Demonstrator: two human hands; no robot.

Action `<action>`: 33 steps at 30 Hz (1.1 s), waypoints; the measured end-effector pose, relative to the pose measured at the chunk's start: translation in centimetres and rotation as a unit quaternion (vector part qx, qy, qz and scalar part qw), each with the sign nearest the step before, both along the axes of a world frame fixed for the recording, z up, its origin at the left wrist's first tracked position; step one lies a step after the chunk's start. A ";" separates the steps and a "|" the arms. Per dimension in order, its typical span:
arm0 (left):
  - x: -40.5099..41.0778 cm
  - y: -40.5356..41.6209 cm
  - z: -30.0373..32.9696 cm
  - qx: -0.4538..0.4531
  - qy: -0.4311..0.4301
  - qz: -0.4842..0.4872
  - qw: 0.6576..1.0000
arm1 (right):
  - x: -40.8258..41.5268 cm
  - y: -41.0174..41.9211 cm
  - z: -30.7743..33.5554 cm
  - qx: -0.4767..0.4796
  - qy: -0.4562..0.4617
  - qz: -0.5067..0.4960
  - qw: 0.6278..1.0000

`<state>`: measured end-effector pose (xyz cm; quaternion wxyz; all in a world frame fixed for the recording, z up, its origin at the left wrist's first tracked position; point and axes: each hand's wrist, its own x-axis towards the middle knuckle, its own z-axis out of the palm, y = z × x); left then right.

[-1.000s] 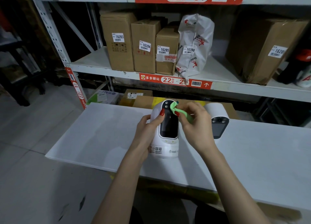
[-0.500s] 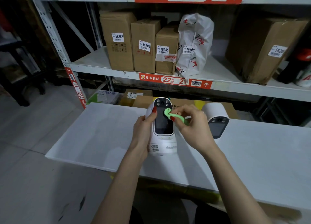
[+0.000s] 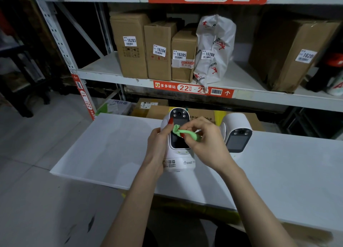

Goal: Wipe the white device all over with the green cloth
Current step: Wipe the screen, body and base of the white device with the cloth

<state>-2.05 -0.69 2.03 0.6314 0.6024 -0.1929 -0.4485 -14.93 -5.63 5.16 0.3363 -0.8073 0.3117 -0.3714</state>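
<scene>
1. standing upright on the white table point(image 3: 115, 154), the white device point(image 3: 179, 154) sat near the table's far edge, about midway along it, its dark screen facing the camera and a ring of small lenses at its top.
2. the left hand point(image 3: 157, 150) was wrapped around the device's left side, thumb lying up against its head, steadying it.
3. the right hand point(image 3: 206, 144) pinched the green cloth point(image 3: 183, 132), twisted into a narrow roll, and pressed its tip to the upper part of the screen.
4. a second white device point(image 3: 237, 133) stood just right of the right hand, also by the far edge, screen forward.
5. behind the table, a metal shelf point(image 3: 250, 83) carried labelled cardboard boxes point(image 3: 159, 52) and a white plastic bag point(image 3: 215, 48).
</scene>
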 end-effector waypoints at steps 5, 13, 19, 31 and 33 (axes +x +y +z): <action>-0.4 -0.1 0.0 -0.003 -0.007 -0.007 1.000 | 0.3 0.1 -0.1 -0.043 -0.008 -0.050 0.998; 0.1 0.0 -0.2 0.015 -0.014 0.017 1.000 | 0.1 0.3 0.0 0.013 0.008 0.036 0.999; 0.0 -0.1 0.1 0.010 -0.001 0.017 1.000 | 0.5 0.4 -0.1 -0.013 -0.014 -0.013 1.000; -0.2 0.4 0.7 0.038 -0.025 0.023 0.999 | 0.2 0.1 -0.2 -0.021 0.008 0.006 1.000; -0.3 0.5 0.9 0.036 -0.020 0.026 0.999 | 0.2 -0.2 -0.4 -0.021 -0.010 -0.034 0.999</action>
